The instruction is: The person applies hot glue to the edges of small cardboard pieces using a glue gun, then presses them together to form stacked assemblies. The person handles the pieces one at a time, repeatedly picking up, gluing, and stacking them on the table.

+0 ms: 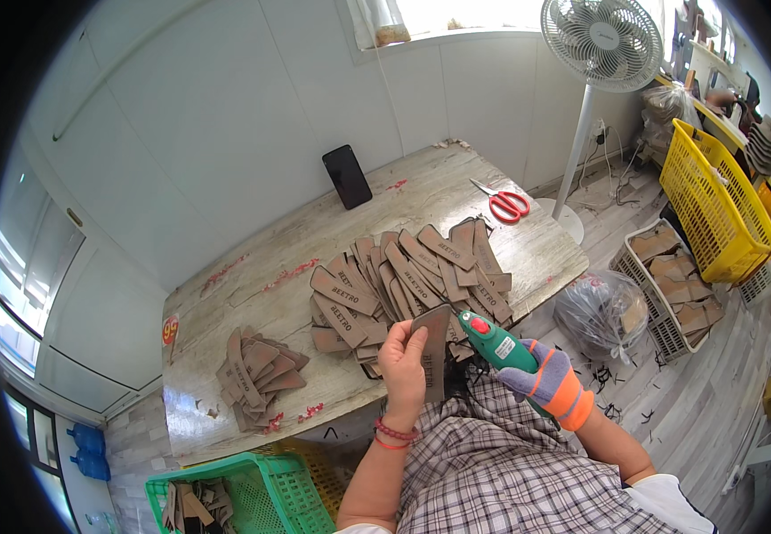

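A worn table [439, 189] carries a large heap of flat brown pieces [341, 294], with a smaller stack [261, 367] near its left end. Below, the person's right hand [549, 383], in a purple-and-orange glove, curls firmly round a green power tool [503, 350]. The bare left hand [402, 360] pinches one brown piece [433, 365] near its top, thumb in front, holding it upright above the lap at the table's near edge. The tool's nose points at that piece's upper edge; whether they touch, I cannot tell. To work the edge well, the pinch probably wants to be steady, fingertips clear of the nose, with light, even passes rather than lingering.
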### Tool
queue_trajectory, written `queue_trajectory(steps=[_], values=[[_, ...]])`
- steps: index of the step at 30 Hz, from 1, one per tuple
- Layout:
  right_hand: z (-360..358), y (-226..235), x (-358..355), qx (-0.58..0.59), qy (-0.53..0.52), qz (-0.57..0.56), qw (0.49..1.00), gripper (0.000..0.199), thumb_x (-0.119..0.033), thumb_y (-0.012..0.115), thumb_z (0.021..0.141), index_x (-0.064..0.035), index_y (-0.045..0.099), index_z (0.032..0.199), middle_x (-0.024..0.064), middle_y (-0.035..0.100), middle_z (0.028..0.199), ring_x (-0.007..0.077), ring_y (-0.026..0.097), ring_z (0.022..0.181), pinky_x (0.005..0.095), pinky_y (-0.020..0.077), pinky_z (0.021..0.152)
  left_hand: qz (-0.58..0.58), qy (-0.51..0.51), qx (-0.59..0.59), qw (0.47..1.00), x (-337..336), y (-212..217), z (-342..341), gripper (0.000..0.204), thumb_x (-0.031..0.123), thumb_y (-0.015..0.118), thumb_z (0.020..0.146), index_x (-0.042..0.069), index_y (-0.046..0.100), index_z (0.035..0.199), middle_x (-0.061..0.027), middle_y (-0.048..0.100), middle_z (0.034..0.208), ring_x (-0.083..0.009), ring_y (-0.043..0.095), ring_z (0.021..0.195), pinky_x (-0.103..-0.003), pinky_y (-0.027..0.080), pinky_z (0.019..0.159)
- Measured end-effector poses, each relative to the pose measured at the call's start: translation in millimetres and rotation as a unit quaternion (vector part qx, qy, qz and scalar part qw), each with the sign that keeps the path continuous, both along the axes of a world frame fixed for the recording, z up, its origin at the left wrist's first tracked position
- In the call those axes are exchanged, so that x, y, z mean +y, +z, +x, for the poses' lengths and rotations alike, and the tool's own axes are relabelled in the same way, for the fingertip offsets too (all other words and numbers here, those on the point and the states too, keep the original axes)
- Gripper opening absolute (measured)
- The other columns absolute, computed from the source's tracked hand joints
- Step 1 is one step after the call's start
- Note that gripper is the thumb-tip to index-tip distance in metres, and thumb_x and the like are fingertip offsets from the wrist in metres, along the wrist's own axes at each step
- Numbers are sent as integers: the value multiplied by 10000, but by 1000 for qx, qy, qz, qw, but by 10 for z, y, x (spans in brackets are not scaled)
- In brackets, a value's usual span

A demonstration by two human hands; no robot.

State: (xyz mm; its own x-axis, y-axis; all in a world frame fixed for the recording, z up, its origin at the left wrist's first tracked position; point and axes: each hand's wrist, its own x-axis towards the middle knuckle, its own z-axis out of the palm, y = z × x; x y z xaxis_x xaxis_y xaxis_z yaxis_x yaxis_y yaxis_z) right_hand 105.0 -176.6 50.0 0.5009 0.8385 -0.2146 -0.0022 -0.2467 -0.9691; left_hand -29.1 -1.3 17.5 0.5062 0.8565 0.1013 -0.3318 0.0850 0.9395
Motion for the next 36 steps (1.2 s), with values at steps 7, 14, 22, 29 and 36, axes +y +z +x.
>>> queue_trajectory(steps=[7, 14, 22, 29, 36], values=[[5, 27, -9, 9, 2, -9, 1000, 435, -246, 766, 816, -5, 591, 1134, 1, 637, 778, 57, 567, 613, 211, 449, 544, 105, 0, 69, 992, 134, -55, -70, 97, 82, 558, 961, -4, 601, 957, 20, 585, 854, -36, 491, 760, -187, 423, 709], [34, 51, -35, 7, 32, -5, 999, 471, -270, 795, 796, -22, 600, 1147, -3, 636, 768, 35, 546, 592, 197, 460, 543, 203, 4, 125, 971, 260, 74, -170, 92, 59, 611, 887, -33, 608, 893, -42, 546, 805, -120, 512, 744, -251, 424, 696], [83, 87, -66, -48, 70, -37, 996, 534, -305, 809, 771, -13, 603, 1168, 32, 671, 793, 52, 591, 640, 215, 485, 584, 262, -62, 176, 947, 399, 362, -305, 93, 52, 645, 858, -32, 607, 842, -4, 503, 774, -81, 464, 717, -222, 385, 663], [87, 134, -67, -77, 102, -50, 990, 550, -254, 795, 780, 19, 579, 1205, 29, 662, 765, 63, 580, 597, 219, 476, 564, 297, -120, 215, 923, 522, 455, -373, 122, 76, 675, 831, -32, 618, 823, -1, 496, 754, -85, 448, 681, -235, 362, 616], [84, 175, -60, -84, 113, -57, 988, 567, -276, 794, 781, 16, 578, 1217, 38, 671, 782, 64, 595, 616, 222, 485, 576, 276, -171, 231, 917, 487, 533, -347, 134, 82, 688, 814, -33, 619, 815, -4, 500, 756, -90, 446, 688, -241, 362, 618]])
